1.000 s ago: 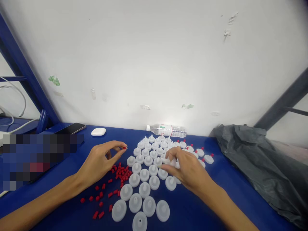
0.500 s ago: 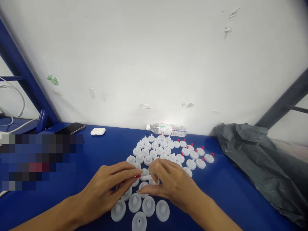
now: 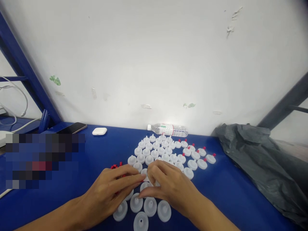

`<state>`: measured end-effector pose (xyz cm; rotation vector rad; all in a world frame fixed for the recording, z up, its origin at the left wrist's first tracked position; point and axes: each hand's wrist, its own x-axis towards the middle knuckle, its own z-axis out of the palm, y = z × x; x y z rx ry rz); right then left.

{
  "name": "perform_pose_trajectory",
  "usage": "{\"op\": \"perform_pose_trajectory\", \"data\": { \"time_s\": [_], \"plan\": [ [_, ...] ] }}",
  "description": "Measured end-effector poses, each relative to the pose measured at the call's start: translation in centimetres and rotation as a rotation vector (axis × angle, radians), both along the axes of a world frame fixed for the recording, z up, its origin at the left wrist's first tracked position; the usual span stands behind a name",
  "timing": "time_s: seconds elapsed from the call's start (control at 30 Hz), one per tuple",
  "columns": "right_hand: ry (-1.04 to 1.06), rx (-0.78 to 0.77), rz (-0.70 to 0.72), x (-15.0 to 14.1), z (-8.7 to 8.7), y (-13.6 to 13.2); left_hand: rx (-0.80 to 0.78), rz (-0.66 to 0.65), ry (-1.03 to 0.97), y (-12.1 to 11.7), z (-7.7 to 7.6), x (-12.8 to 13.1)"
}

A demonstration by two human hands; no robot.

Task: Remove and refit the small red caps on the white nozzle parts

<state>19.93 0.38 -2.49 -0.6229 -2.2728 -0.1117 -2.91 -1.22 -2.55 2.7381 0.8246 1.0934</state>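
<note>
My left hand (image 3: 113, 189) pinches a small red cap (image 3: 141, 181), of which only a sliver shows at the fingertips. Facing it, my right hand (image 3: 168, 186) curls round a translucent white spouted lid (image 3: 146, 179), mostly hidden by the fingers; its spout points left at the red cap. Whether cap and spout touch, I cannot tell. Below the hands lie several bare spouted lids (image 3: 164, 210). Loose red caps (image 3: 115, 166) are piled behind my left hand, partly covered by it.
Beyond my hands stand many white lids (image 3: 149, 159), and towards the right several have red tips (image 3: 202, 164). A water bottle (image 3: 166, 129) lies along the wall. A white case (image 3: 99, 131) and a phone (image 3: 74, 128) are back left; a dark plastic bag (image 3: 252, 160) covers the right.
The red cap and the lid's spout have come closer together, and less of both shows between my fingers. The whole view has shifted slightly.
</note>
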Motion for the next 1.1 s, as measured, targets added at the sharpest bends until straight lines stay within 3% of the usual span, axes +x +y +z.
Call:
{"op": "perform_pose_trajectory", "data": {
  "time_s": [0.23, 0.57, 0.8, 1.0, 1.1],
  "plan": [
    [0.007, -0.058, 0.053, 0.5, 0.6, -0.3, -0.029, 0.055, -0.083, 0.5, -0.1, 0.0],
    [-0.047, 0.146, 0.01, -0.3, 0.1, -0.6, -0.007, 0.085, -0.024, -0.3, 0.8, 0.4],
    [-0.136, 0.229, -0.036, -0.6, -0.1, -0.9, -0.03, 0.087, -0.038, -0.7, 0.4, 0.5],
    [-0.19, 0.149, -0.016, -0.2, 0.8, -0.4, -0.013, 0.12, -0.033, -0.3, 0.6, 0.5],
    [-0.162, 0.08, -0.098, 1.0, 1.4, 0.5, -0.006, 0.129, -0.029, 0.5, 0.7, 0.0]
  ]
}}
